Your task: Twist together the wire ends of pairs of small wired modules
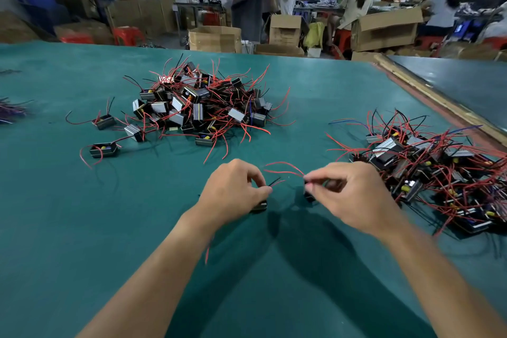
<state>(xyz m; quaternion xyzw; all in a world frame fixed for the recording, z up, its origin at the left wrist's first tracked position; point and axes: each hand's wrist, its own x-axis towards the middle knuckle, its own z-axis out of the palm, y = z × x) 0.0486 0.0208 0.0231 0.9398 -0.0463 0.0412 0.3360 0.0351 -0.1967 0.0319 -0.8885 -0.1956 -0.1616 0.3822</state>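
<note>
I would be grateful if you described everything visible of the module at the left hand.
Only a corner of the module shows beneath the left hand: a small dark block with a pale metallic band along its edge, low over the green mat, contact unclear. The hand's curled fingers hide the rest and pinch its leads, a black wire and a red wire that stick out rightward, short of the right hand, which pinches another module's red wires.
</note>
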